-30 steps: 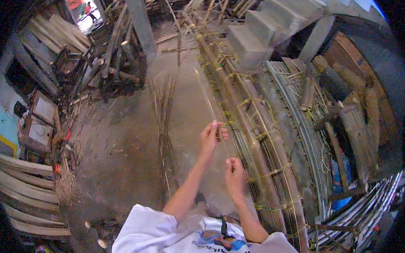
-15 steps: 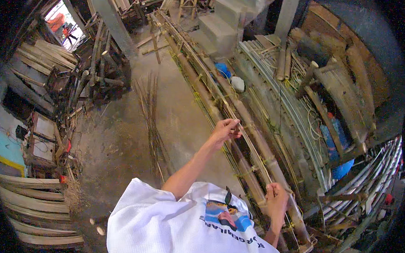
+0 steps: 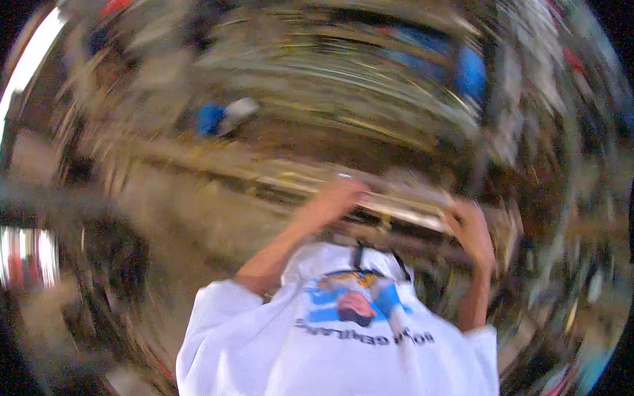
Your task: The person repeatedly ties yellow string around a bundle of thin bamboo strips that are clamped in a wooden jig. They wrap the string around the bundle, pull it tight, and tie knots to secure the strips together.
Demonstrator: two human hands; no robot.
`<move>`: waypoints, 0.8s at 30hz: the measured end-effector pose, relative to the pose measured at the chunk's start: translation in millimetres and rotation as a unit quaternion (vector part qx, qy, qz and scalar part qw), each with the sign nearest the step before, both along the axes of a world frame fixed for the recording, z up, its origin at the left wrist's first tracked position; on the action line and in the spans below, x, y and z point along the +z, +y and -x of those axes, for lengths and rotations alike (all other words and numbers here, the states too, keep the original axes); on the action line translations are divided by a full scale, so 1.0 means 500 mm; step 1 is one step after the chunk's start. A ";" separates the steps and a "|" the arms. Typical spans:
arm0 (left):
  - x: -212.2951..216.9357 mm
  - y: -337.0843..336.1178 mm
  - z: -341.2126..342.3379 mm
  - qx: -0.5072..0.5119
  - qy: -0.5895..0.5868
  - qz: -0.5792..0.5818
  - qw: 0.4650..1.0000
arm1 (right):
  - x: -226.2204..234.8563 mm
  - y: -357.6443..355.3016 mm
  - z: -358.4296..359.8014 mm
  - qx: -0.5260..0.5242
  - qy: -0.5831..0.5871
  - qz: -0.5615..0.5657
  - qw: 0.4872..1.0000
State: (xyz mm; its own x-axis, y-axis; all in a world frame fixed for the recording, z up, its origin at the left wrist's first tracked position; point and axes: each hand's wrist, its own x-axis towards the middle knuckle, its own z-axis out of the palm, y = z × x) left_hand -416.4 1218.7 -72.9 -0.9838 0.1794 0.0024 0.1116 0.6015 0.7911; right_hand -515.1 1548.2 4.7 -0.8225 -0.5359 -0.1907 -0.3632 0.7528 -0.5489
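Note:
The view is smeared by motion. My left hand [image 3: 342, 195] has its fingers curled together over the long frame of bamboo poles [image 3: 275, 173] in front of me. To its right, my right hand [image 3: 471, 229] is bent down at the wrist, fingertips together at the frame's right part. Between the two hands runs a thin pale strip [image 3: 405, 210], seemingly pinched at both ends; blur hides its exact outline. Both forearms reach forward from a white shirt [image 3: 338, 362].
Beyond the frame lie a blue thing [image 3: 209, 118] and a whitish lump [image 3: 242, 108] side by side. Farther back are long blurred poles [image 3: 350, 79] and a blue object [image 3: 469, 72]. Bright openings show at the left edge. A brown floor [image 3: 181, 220] lies left of the frame.
My view has swung to the right, so the bamboo frame now runs across the picture instead of slanting away. Both hands stay at the frame, now nearly level with each other.

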 end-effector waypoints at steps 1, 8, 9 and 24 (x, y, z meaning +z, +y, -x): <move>0.044 0.011 0.026 -0.012 -0.086 0.126 0.988 | -0.026 0.011 -0.005 0.010 0.197 0.014 0.980; 0.055 0.045 0.081 -0.044 0.068 0.141 0.987 | -0.132 0.049 -0.094 -0.472 0.348 0.071 0.807; 0.027 0.043 0.099 -0.062 -0.025 0.090 0.994 | -0.137 0.051 -0.092 -0.498 0.306 0.045 0.810; -0.005 0.078 0.061 -0.143 -0.054 0.100 0.983 | -0.230 0.121 -0.036 -0.577 0.120 -0.012 0.808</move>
